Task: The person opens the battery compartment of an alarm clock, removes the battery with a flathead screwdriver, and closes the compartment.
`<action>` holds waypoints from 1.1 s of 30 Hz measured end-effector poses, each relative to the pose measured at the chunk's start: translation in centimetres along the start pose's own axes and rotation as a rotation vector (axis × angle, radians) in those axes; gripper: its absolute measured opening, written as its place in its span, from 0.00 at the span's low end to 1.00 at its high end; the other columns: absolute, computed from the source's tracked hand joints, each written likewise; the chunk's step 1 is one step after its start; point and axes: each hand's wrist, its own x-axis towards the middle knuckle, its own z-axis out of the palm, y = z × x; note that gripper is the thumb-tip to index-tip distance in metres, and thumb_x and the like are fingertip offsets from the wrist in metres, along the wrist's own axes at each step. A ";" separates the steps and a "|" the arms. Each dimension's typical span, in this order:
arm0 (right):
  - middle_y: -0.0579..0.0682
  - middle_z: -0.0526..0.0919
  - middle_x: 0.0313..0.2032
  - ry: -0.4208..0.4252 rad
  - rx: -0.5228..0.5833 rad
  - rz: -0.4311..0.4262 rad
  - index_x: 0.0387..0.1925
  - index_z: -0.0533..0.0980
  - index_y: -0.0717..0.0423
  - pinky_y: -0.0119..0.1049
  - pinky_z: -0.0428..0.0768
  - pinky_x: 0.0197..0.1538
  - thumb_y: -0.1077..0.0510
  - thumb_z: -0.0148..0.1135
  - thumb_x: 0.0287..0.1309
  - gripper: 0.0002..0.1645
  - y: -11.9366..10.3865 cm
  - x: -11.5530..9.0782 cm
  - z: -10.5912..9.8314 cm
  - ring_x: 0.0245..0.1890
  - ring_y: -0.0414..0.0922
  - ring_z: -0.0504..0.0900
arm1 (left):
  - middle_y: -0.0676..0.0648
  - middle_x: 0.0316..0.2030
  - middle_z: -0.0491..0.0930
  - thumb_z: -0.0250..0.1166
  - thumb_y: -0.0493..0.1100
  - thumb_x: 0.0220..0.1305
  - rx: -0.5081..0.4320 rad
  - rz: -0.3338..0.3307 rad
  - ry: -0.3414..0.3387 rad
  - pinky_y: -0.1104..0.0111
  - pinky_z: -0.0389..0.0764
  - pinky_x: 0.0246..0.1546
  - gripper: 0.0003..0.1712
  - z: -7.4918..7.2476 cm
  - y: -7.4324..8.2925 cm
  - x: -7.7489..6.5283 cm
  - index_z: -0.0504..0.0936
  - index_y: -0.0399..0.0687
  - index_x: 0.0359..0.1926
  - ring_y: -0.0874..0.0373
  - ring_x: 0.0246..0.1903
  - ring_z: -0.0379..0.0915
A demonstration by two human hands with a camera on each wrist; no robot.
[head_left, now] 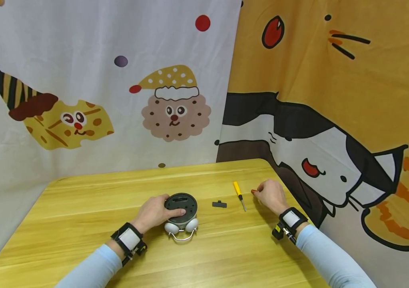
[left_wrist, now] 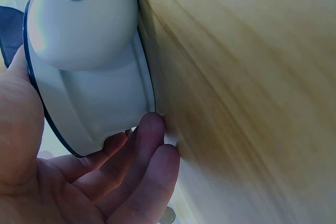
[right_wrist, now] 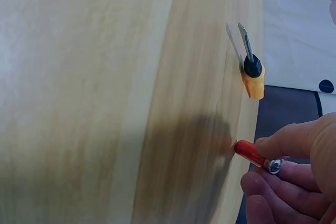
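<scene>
A twin-bell alarm clock lies with its black back up and its open battery slot showing. My left hand grips it from the left, thumb across the back. In the left wrist view the fingers curl under the clock's white side, close to the table. Over at the right, my right hand pinches a small red battery between thumb and fingers. Its silver end points back toward the palm. Left of that hand lies a yellow-handled screwdriver, and between it and the clock is a dark battery cover.
The wooden table has its back right corner just beyond my right hand. A printed cartoon curtain hangs right behind the table, and another along its right side.
</scene>
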 end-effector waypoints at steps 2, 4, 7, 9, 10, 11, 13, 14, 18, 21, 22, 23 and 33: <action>0.53 0.94 0.33 -0.014 -0.002 0.013 0.33 0.94 0.56 0.37 0.76 0.31 0.52 0.83 0.61 0.11 0.0 -0.1 -0.1 0.30 0.48 0.86 | 0.45 0.40 0.92 0.81 0.77 0.57 -0.002 0.003 0.002 0.59 0.81 0.36 0.45 0.0 0.0 0.0 0.89 0.43 0.54 0.56 0.36 0.83; 0.52 0.94 0.32 -0.029 -0.007 0.025 0.32 0.93 0.56 0.37 0.75 0.31 0.52 0.83 0.60 0.10 0.0 -0.2 -0.1 0.30 0.48 0.85 | 0.45 0.40 0.91 0.81 0.77 0.57 -0.002 0.007 0.005 0.60 0.80 0.35 0.45 0.0 -0.1 0.0 0.89 0.43 0.54 0.57 0.35 0.82; 0.51 0.92 0.30 -0.052 -0.019 0.043 0.30 0.92 0.54 0.37 0.74 0.29 0.53 0.82 0.60 0.10 0.1 -0.3 -0.2 0.28 0.47 0.83 | 0.46 0.38 0.91 0.81 0.77 0.57 -0.004 0.015 0.009 0.61 0.79 0.34 0.44 0.0 -0.1 0.0 0.89 0.43 0.53 0.57 0.34 0.81; 0.49 0.90 0.28 -0.069 -0.033 0.053 0.29 0.92 0.54 0.37 0.73 0.27 0.53 0.82 0.59 0.09 0.1 -0.4 -0.3 0.26 0.46 0.81 | 0.47 0.37 0.90 0.81 0.77 0.57 -0.006 0.020 0.011 0.62 0.78 0.33 0.44 0.0 -0.1 0.0 0.89 0.43 0.52 0.58 0.34 0.80; 0.49 0.89 0.26 -0.078 -0.040 0.057 0.28 0.91 0.53 0.36 0.72 0.27 0.52 0.82 0.59 0.10 0.1 -0.5 -0.3 0.25 0.45 0.81 | 0.47 0.37 0.90 0.81 0.77 0.57 -0.007 0.021 0.011 0.62 0.78 0.33 0.43 0.0 -0.1 0.0 0.89 0.43 0.52 0.58 0.33 0.80; 0.48 0.88 0.25 -0.086 -0.049 0.059 0.27 0.91 0.53 0.36 0.72 0.26 0.52 0.82 0.59 0.10 0.1 -0.5 -0.3 0.24 0.45 0.80 | 0.47 0.37 0.90 0.81 0.76 0.57 -0.008 0.022 0.012 0.62 0.78 0.33 0.43 0.0 -0.1 0.0 0.89 0.43 0.52 0.58 0.33 0.80; 0.47 0.86 0.23 -0.105 -0.069 0.065 0.25 0.90 0.52 0.37 0.71 0.26 0.52 0.83 0.58 0.12 0.1 -0.6 -0.4 0.23 0.45 0.79 | 0.47 0.37 0.90 0.81 0.77 0.57 -0.007 0.023 0.012 0.62 0.77 0.33 0.43 -0.1 -0.1 0.0 0.89 0.43 0.51 0.58 0.33 0.80; 0.46 0.85 0.22 -0.114 -0.079 0.066 0.24 0.89 0.51 0.37 0.71 0.26 0.51 0.84 0.58 0.13 0.1 -0.6 -0.4 0.23 0.44 0.79 | 0.47 0.37 0.90 0.81 0.77 0.57 -0.007 0.024 0.013 0.62 0.78 0.33 0.43 -0.1 0.0 0.0 0.89 0.43 0.51 0.58 0.33 0.80; 0.45 0.83 0.21 -0.147 -0.108 0.079 0.22 0.88 0.50 0.38 0.70 0.26 0.50 0.84 0.59 0.15 0.0 -0.6 -0.5 0.23 0.44 0.78 | 0.47 0.37 0.90 0.81 0.77 0.57 -0.008 0.024 0.013 0.62 0.78 0.33 0.43 -0.1 0.0 -0.1 0.89 0.43 0.51 0.58 0.33 0.80; 0.45 0.83 0.21 -0.162 -0.114 0.096 0.22 0.88 0.50 0.38 0.70 0.26 0.49 0.84 0.60 0.16 0.0 -0.6 -0.5 0.23 0.44 0.78 | 0.47 0.37 0.90 0.81 0.77 0.57 -0.008 0.022 0.013 0.62 0.78 0.33 0.44 -0.1 0.0 0.0 0.89 0.43 0.52 0.58 0.34 0.80; 0.45 0.82 0.21 -0.166 -0.116 0.099 0.22 0.88 0.50 0.38 0.70 0.26 0.49 0.84 0.60 0.16 0.0 -0.5 -0.5 0.23 0.45 0.78 | 0.47 0.37 0.90 0.81 0.77 0.57 -0.008 0.021 0.012 0.62 0.78 0.33 0.44 -0.1 -0.1 0.0 0.89 0.43 0.52 0.58 0.34 0.80; 0.45 0.82 0.20 -0.170 -0.117 0.102 0.22 0.88 0.50 0.38 0.69 0.26 0.48 0.83 0.60 0.17 0.0 -0.5 -0.5 0.23 0.45 0.78 | 0.47 0.37 0.90 0.81 0.77 0.57 -0.009 0.020 0.012 0.62 0.78 0.34 0.44 -0.1 -0.1 0.0 0.89 0.43 0.52 0.58 0.34 0.81; 0.44 0.79 0.18 -0.207 -0.108 0.114 0.17 0.84 0.49 0.36 0.68 0.25 0.49 0.84 0.59 0.20 0.2 -0.3 -0.7 0.22 0.44 0.77 | 0.48 0.36 0.89 0.81 0.77 0.57 -0.010 0.011 0.009 0.64 0.76 0.33 0.43 0.0 -0.1 0.0 0.89 0.44 0.51 0.58 0.33 0.79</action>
